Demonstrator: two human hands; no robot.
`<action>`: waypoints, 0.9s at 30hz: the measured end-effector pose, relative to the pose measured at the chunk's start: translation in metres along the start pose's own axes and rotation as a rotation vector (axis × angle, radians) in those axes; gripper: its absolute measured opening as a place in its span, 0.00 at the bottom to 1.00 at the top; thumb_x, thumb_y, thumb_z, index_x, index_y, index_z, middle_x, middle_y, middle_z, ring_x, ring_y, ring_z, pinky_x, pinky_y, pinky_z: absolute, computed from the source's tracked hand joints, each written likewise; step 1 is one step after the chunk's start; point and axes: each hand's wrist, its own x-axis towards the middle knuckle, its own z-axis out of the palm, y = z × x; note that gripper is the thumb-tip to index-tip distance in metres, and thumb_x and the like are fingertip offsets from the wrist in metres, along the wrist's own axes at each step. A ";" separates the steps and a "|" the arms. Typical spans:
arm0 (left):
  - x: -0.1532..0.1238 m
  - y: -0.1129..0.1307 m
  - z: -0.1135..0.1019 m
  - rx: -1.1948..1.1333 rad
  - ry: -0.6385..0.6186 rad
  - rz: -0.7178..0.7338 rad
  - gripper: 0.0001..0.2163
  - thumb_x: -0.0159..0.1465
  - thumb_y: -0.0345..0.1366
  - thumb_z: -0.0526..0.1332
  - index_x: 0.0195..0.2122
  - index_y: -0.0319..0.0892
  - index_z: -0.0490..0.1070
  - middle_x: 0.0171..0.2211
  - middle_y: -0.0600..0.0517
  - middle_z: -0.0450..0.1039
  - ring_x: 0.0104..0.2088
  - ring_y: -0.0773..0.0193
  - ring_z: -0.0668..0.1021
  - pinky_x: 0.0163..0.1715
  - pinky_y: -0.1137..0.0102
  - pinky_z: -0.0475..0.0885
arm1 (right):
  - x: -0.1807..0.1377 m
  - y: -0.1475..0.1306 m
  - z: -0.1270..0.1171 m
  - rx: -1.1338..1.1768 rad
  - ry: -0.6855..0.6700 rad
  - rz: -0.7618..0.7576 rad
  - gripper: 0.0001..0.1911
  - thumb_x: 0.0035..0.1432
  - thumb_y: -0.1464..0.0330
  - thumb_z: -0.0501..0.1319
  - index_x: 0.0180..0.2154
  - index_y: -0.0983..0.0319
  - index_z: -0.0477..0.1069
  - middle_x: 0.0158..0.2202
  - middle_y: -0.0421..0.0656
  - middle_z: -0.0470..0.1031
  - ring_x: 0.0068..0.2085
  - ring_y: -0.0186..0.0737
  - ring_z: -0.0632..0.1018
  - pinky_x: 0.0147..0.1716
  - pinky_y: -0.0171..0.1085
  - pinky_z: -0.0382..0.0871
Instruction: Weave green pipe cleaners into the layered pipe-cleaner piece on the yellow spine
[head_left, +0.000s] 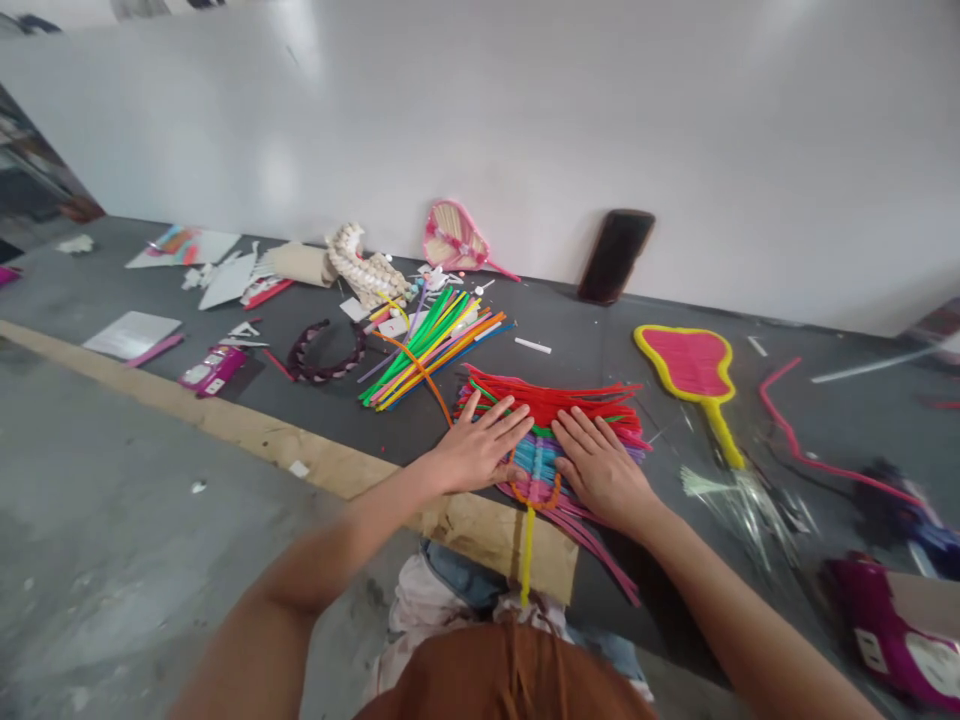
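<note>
A layer of pipe cleaners (577,402) lies on the dark table, red at the top with blue, purple and pink below. An orange twisted pipe cleaner (553,497) curves round its lower middle, and a yellow stem (528,555) runs from there toward my body. My left hand (480,447) rests flat on the left part, fingers spread. On the right part my right hand (604,472) lies flat too, its fingers stretched toward the red strands. Loose pink ends (600,550) stick out below my right hand. What lies under both palms is hidden.
A bundle of coloured pipe cleaners (431,350) lies to the left, beside a dark braided headband (328,352). A pink and yellow fan (690,365) is at right. A phone (616,256) and a pink fan (454,238) lean against the white wall (525,120).
</note>
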 end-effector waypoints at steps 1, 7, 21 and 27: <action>-0.001 0.000 0.000 0.013 0.003 0.002 0.31 0.65 0.52 0.58 0.67 0.50 0.55 0.68 0.43 0.53 0.70 0.48 0.52 0.64 0.41 0.31 | 0.000 0.001 0.000 0.001 -0.003 -0.009 0.26 0.68 0.61 0.47 0.63 0.65 0.62 0.65 0.51 0.63 0.68 0.50 0.58 0.64 0.54 0.56; 0.003 0.003 -0.017 0.220 0.140 -0.100 0.29 0.67 0.49 0.56 0.66 0.43 0.56 0.67 0.38 0.54 0.68 0.45 0.56 0.62 0.36 0.29 | 0.007 0.003 -0.013 0.016 -0.053 0.000 0.26 0.68 0.61 0.49 0.63 0.64 0.63 0.64 0.51 0.64 0.68 0.50 0.59 0.64 0.54 0.57; 0.053 0.004 0.000 0.211 0.147 -0.144 0.23 0.71 0.41 0.48 0.63 0.37 0.62 0.64 0.36 0.60 0.64 0.45 0.64 0.65 0.41 0.41 | 0.010 -0.008 -0.016 -0.028 -0.115 0.052 0.27 0.68 0.60 0.49 0.62 0.68 0.63 0.65 0.54 0.61 0.68 0.52 0.58 0.65 0.54 0.55; 0.050 0.001 0.006 0.252 0.149 -0.230 0.23 0.71 0.39 0.47 0.66 0.42 0.57 0.67 0.38 0.55 0.67 0.44 0.60 0.63 0.36 0.41 | 0.002 -0.006 -0.013 0.009 -0.073 0.032 0.24 0.68 0.61 0.49 0.62 0.61 0.64 0.66 0.50 0.60 0.69 0.51 0.56 0.65 0.54 0.55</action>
